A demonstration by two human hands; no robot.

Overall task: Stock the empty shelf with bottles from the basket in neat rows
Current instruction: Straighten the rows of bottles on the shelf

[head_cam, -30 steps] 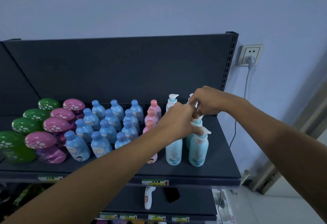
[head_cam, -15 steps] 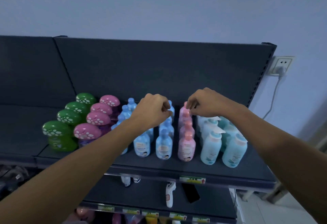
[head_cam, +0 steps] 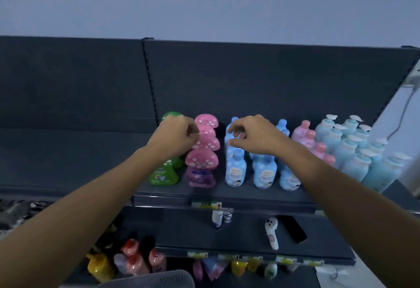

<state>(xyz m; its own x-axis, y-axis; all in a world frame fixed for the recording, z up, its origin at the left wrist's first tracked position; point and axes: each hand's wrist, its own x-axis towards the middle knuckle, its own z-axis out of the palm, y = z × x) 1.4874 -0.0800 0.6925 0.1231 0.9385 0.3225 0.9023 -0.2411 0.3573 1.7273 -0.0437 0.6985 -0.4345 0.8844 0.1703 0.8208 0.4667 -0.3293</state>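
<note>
Shifted leftward since half a second ago: both hands, off the middle rows and onto the rows further along the shelf (head_cam: 250,196). Left hand (head_cam: 176,136): hovers over the green mushroom bottles (head_cam: 163,174), fingers curled tight, tips against the pink mushroom bottles (head_cam: 201,162) just inboard; cannot tell whether pinching a cap or only nudging. Right hand (head_cam: 252,135): arches loosely over the blue bottles (head_cam: 235,169), thumb and forefinger apart, nothing clasped as far as visible. Outboard of the right wrist: pink bottles (head_cam: 303,132), then pale pump bottles (head_cam: 354,165), all upright in rows. Below both forearms, at the bottom edge: grey basket (head_cam: 154,279), contents hidden. Judged risk: toppling of a mushroom bottle by a sideways push from the curled knuckles, then a domino run down the tightly packed row. Looks top-heavy, with a wide domed cap over a narrower body. Second risk: front bottles beneath the wrists close to the shelf lip, so a drop on any forward drag. Third: snagging of pump nozzles by the right forearm. Materials: glossy moulded plastic, white-spotted domes, translucent green and purple bodies, round-shouldered blue bottles with knob caps and labels; probably slick. Shelf: matt dark metal.
</note>
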